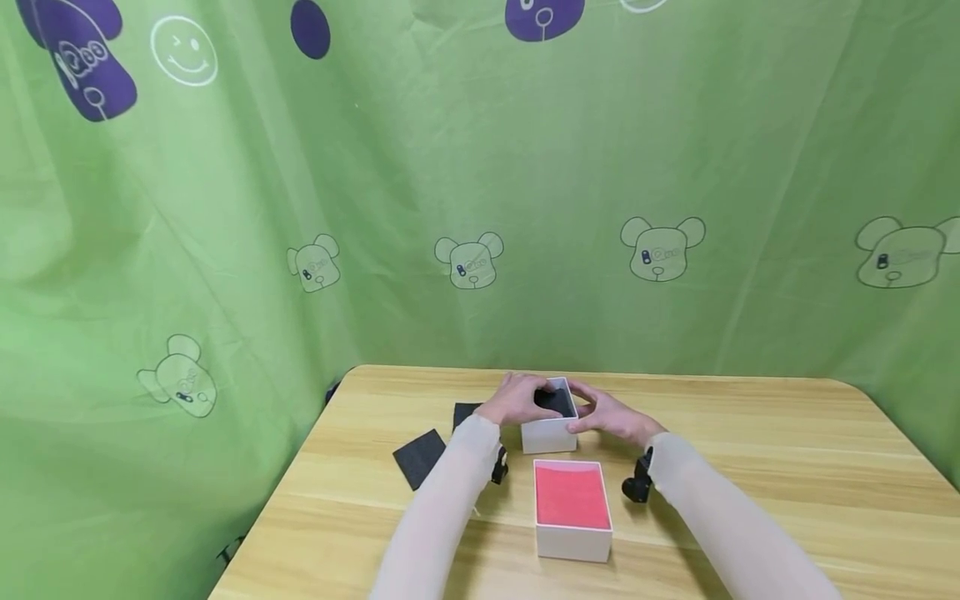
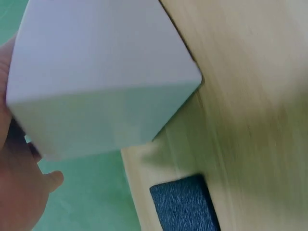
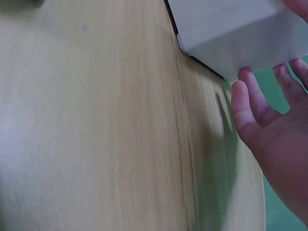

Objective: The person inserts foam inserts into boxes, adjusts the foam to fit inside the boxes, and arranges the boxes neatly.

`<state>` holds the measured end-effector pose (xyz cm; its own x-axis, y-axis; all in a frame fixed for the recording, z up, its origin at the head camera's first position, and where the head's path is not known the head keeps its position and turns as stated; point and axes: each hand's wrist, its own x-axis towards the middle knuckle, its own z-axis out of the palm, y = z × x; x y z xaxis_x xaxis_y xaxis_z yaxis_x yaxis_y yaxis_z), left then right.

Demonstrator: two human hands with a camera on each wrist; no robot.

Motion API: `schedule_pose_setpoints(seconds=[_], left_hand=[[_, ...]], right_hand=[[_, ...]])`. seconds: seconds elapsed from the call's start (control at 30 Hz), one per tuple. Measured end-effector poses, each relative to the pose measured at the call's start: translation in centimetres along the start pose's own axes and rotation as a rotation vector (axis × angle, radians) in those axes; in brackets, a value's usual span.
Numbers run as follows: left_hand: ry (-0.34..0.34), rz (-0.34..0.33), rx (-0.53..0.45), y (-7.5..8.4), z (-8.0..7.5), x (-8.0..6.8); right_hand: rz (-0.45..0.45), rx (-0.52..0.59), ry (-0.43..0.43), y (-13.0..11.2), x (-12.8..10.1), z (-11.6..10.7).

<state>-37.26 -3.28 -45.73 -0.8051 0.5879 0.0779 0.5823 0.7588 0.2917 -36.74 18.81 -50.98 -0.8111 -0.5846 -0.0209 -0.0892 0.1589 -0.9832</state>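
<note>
- White box (image 1: pixel 549 436) sits just below and right of centre in the head frame, between both hands. Looks seated on the table (image 1: pixel 787 467), mouth up, so the inside is reachable from above.
- Left hand (image 1: pixel 517 398) arches over the box's left wall, thumb and fingers spread in a C at the mouth, by the black lining (image 1: pixel 555 402). Can't tell if it pinches the lining, grips the wall or only presses; the left wrist view hides the fingertips.
- Right hand (image 1: pixel 611 417) holds the box at its right end, thumb on the near side, fingers on the far side. My read: it braces the box so the left hand's work doesn't slide it.
- Red box (image 1: pixel 573 543) stands lower centre-right, just nearer the wearer, untouched. Red pad (image 1: pixel 572 497) lies in its mouth, near the rim. Probably parked there to stay in reach, out of the hands' way.
- Two loose black pads lie left of the white box: front pad (image 1: pixel 420 458) flat and skewed, rear pad (image 1: pixel 464 411) part hidden by the left forearm. Likely set on that side for the left hand.
</note>
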Motion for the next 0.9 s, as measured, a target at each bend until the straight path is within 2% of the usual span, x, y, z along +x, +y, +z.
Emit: schedule_pose_setpoints(seconds=[0.1,0.23,0.37,0.5,0.63,0.73,0.9], left_hand=[[0.001,-0.006,0.02,-0.6,-0.5,-0.5],[-0.019,-0.066,0.033,-1.1,-1.4,-1.1],[-0.038,-0.115,0.055,-0.9,-1.9,-1.3],[-0.056,-0.138,0.09,-0.6,-1.9,-1.3],[-0.06,-0.146,0.078,-0.6,-1.7,-1.5],[-0.03,-0.13,-0.034,-1.0,-1.6,-1.9],[0.051,-0.075,-0.337,-2.6,-2.3,-3.4]], right_hand=[[-0.001,0.0,-0.003,0.0,0.0,-0.1],[-0.005,-0.004,0.0,-0.1,-0.2,-0.3],[0.002,0.002,0.01,-0.2,-0.1,-0.3],[-0.004,0.006,0.002,0.2,0.0,-0.3],[0.003,0.017,-0.002,0.5,0.1,-0.1],[0.008,0.012,-0.008,0.5,0.1,-0.1],[0.004,0.007,0.006,0.1,0.0,-0.1]])
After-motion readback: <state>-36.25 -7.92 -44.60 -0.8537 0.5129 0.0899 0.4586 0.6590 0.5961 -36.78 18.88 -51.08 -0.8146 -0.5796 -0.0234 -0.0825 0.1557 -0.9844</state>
